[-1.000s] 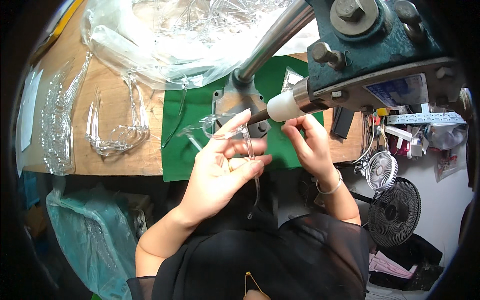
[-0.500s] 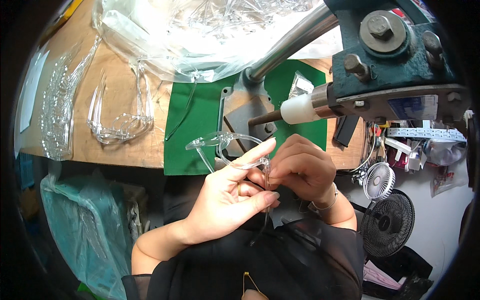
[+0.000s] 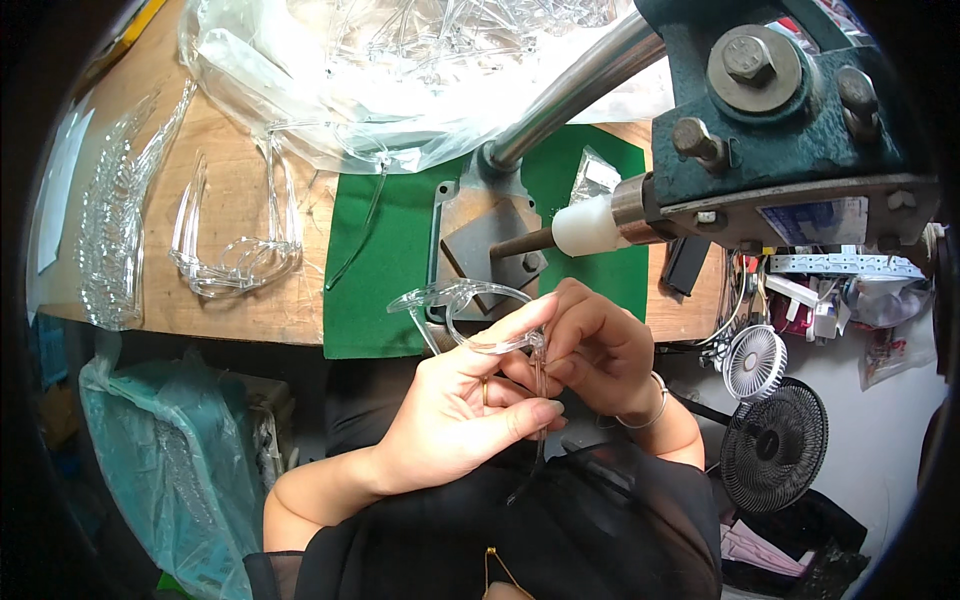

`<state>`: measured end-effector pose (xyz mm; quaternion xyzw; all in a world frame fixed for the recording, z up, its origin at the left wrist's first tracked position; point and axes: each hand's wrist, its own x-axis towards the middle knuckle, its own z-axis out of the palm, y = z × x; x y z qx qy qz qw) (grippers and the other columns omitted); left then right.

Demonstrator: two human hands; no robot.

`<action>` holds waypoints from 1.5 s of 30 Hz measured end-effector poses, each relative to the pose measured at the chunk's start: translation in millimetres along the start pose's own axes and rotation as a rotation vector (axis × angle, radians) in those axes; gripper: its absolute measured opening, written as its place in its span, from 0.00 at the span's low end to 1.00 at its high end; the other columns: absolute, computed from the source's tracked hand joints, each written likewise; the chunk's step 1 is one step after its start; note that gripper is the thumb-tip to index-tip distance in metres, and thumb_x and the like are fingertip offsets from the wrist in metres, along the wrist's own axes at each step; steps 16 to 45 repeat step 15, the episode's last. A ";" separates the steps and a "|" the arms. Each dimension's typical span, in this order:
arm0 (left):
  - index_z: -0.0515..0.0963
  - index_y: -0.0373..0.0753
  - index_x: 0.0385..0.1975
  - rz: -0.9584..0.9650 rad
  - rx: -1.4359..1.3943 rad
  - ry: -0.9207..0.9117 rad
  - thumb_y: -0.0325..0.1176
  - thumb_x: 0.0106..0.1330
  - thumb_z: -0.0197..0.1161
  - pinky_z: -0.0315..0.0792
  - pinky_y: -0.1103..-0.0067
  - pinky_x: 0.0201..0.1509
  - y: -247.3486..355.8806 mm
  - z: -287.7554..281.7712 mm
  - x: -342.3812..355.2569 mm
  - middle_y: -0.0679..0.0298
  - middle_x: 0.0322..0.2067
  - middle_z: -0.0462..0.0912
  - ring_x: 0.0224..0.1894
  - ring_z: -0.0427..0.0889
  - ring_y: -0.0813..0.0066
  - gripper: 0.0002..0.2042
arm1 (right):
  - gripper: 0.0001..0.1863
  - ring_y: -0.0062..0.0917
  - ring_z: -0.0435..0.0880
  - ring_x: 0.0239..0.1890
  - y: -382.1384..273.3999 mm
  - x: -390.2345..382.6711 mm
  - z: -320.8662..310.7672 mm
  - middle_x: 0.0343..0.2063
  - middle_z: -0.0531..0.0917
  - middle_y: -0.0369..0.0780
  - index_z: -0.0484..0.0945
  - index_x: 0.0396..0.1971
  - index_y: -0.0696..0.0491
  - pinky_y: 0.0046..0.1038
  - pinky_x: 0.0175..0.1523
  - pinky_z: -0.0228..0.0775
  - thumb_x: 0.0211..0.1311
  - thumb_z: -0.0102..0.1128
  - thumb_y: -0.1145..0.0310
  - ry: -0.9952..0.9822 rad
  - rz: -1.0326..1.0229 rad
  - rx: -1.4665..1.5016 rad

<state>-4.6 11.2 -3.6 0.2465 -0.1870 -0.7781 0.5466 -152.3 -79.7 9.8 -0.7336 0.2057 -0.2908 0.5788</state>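
A clear plastic eyeglass frame [image 3: 417, 297] is in my left hand [image 3: 440, 408], over the front edge of the bench. My left index finger lies along its front rim, and the thumb presses on the folded-down temple arm [image 3: 541, 385], which points toward my body. At the hinge corner [image 3: 535, 340], the thumb and fingers of my right hand [image 3: 607, 350] are pinched together. Anything between those fingertips is too small or hidden to name. Beyond my hands stands a green bench press [image 3: 780, 130], its metal rod [image 3: 522, 243] above a steel base plate [image 3: 478, 235].
Several clear frames lie left on the wooden bench [image 3: 245, 265], beside a wrapped stack [image 3: 110, 220]. A large plastic bag [image 3: 260, 90] of clear parts fills the back. Under the press is a green mat [image 3: 350, 250]. Two fans [image 3: 775, 445] stand at right, a teal bin [image 3: 150, 420] at left.
The view has shifted slightly. My right fingers have closed in lower along the hinge and temple arm, with the thumb now showing against it. My left hand keeps the same hold.
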 end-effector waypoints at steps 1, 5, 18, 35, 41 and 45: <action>0.51 0.39 0.59 -0.006 -0.004 0.002 0.14 0.53 0.55 0.75 0.76 0.42 0.5 0.5 -0.1 0.62 0.30 0.73 0.30 0.77 0.76 0.33 | 0.06 0.21 0.69 0.27 -0.1 -0.4 0.7 0.23 0.74 0.34 0.74 0.26 0.55 0.19 0.32 0.61 0.46 0.61 0.77 0.005 -0.008 -0.009; 0.51 0.40 0.60 -0.001 0.012 -0.014 0.15 0.53 0.56 0.75 0.76 0.42 -0.2 -0.1 -1.0 0.61 0.31 0.73 0.31 0.77 0.75 0.34 | 0.07 0.20 0.69 0.27 5.7 2.2 -3.4 0.23 0.73 0.35 0.73 0.28 0.55 0.19 0.32 0.60 0.47 0.61 0.77 -0.049 -0.128 -0.068; 0.51 0.40 0.60 0.027 0.008 -0.038 0.15 0.53 0.56 0.75 0.77 0.40 0.3 0.8 -0.5 0.58 0.33 0.74 0.37 0.78 0.70 0.34 | 0.05 0.19 0.69 0.28 7.8 -3.8 2.6 0.26 0.73 0.36 0.72 0.28 0.57 0.18 0.33 0.60 0.50 0.58 0.78 0.004 0.066 0.338; 0.51 0.40 0.60 0.027 0.008 -0.038 0.15 0.53 0.56 0.75 0.77 0.40 0.3 0.8 -0.5 0.58 0.33 0.74 0.37 0.78 0.70 0.34 | 0.05 0.19 0.69 0.28 7.8 -3.8 2.6 0.26 0.73 0.36 0.72 0.28 0.57 0.18 0.33 0.60 0.50 0.58 0.78 0.004 0.066 0.338; 0.51 0.40 0.60 0.027 0.008 -0.038 0.15 0.53 0.56 0.75 0.77 0.40 0.3 0.8 -0.5 0.58 0.33 0.74 0.37 0.78 0.70 0.34 | 0.05 0.19 0.69 0.28 7.8 -3.8 2.6 0.26 0.73 0.36 0.72 0.28 0.57 0.18 0.33 0.60 0.50 0.58 0.78 0.004 0.066 0.338; 0.51 0.40 0.60 0.027 0.008 -0.038 0.15 0.53 0.56 0.75 0.77 0.40 0.3 0.8 -0.5 0.58 0.33 0.74 0.37 0.78 0.70 0.34 | 0.05 0.19 0.69 0.28 7.8 -3.8 2.6 0.26 0.73 0.36 0.72 0.28 0.57 0.18 0.33 0.60 0.50 0.58 0.78 0.004 0.066 0.338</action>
